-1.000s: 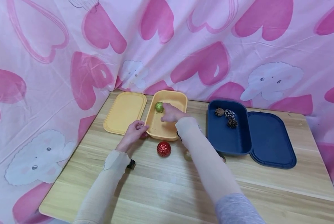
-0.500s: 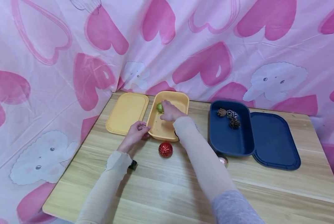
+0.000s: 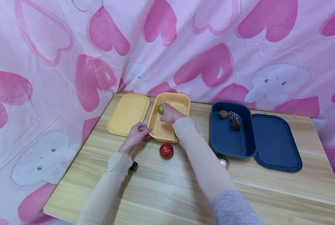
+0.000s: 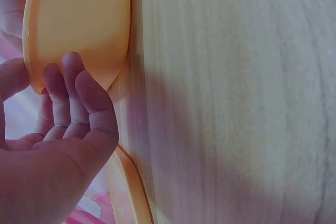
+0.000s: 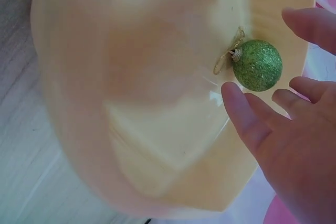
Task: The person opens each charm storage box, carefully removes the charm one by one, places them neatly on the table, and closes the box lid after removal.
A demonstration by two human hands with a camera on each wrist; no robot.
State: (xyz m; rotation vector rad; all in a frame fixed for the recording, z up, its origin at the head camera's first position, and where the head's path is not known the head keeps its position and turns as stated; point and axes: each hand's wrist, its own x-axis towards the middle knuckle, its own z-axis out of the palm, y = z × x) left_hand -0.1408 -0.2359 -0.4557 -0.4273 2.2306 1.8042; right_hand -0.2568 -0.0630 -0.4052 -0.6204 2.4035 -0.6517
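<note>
My left hand grips the near left corner of the yellow box, thumb at the rim and fingertips against the outer wall in the left wrist view. Inside that box lies a green glitter Christmas ball with a gold hanging loop, close to the wall. My right hand reaches into the box; in the right wrist view its thumb and fingers are spread around the ball with a gap. A red Christmas ball rests on the table just in front of the box.
Left of the box lies its yellow lid. A navy box holding several pine cones stands to the right, a navy lid beside it. A pinkish ball, partly behind my right forearm, sits at its front.
The whole scene shifts slightly right and down in the head view. My right hand stays over the green ball, while the left keeps its grip on the box corner.
</note>
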